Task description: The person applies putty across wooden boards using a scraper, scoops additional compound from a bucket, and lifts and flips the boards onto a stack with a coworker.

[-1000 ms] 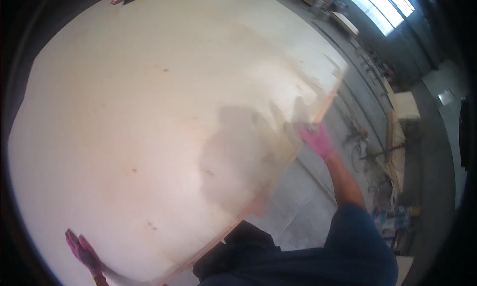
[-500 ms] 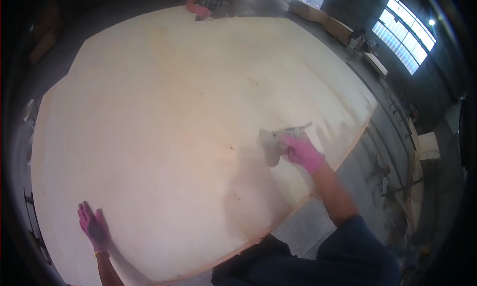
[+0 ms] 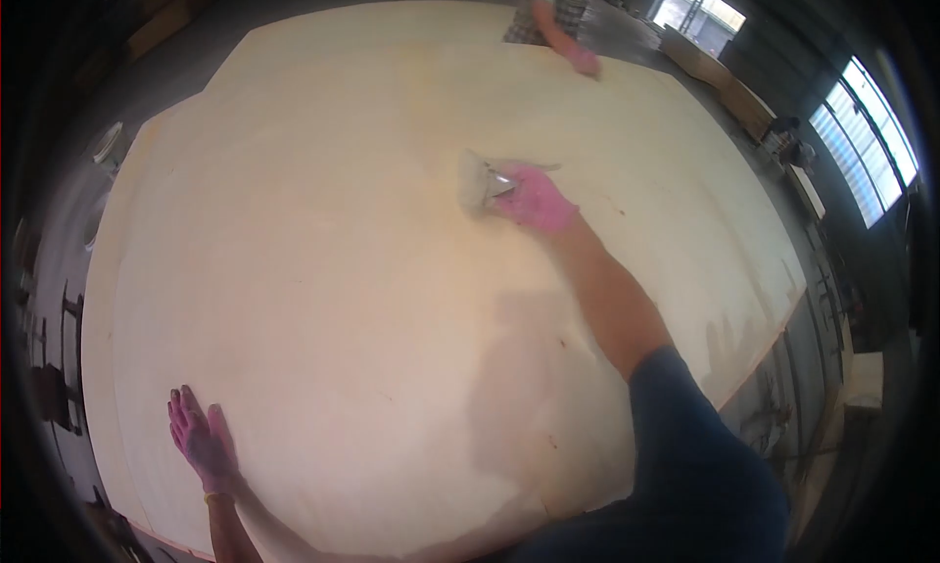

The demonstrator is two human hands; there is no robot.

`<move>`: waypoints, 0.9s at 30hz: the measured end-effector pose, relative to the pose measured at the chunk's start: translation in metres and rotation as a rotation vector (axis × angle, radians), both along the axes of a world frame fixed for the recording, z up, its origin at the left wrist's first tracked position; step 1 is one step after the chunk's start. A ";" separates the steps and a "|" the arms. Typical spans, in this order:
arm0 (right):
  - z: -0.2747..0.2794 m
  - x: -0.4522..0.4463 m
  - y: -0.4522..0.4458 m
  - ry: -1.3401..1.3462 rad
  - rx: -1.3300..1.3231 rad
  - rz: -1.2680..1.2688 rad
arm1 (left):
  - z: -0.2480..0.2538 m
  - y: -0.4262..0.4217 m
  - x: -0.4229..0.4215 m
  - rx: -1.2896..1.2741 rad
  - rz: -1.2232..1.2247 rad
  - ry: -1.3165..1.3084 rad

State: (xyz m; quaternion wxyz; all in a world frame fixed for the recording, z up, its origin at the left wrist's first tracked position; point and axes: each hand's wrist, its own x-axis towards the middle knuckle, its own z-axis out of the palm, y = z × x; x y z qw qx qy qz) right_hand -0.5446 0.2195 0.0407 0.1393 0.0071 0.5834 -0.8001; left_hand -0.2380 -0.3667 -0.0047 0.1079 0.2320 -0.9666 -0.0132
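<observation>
A large pale plywood sheet (image 3: 294,269) spreads out in front of me, with small dark marks on its face. My right hand (image 3: 537,199), in a pink glove, is closed around a putty knife (image 3: 477,183) over the far middle of the sheet. Its broad greyish blade points left and is blurred; a thin dark edge sticks out behind the fingers, and I cannot tell what it belongs to. My left hand (image 3: 204,444), also pink-gloved, lies flat on the sheet near the left edge, fingers stretched, holding nothing.
At the far edge another person (image 3: 553,20) reaches a pink-gloved hand (image 3: 585,62) onto the sheet. A white bucket (image 3: 109,144) stands on the floor to the left. Wooden boards (image 3: 729,88) and windows (image 3: 867,142) line the right side.
My right hand has carried the putty knife away from the near right edge, farther over the sheet. The view has shifted. The other person's hand reaches farther in. My left hand stays flat.
</observation>
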 end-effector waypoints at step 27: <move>0.008 0.323 -0.024 0.555 1.746 0.160 | -0.015 -0.204 0.170 -0.232 0.081 0.000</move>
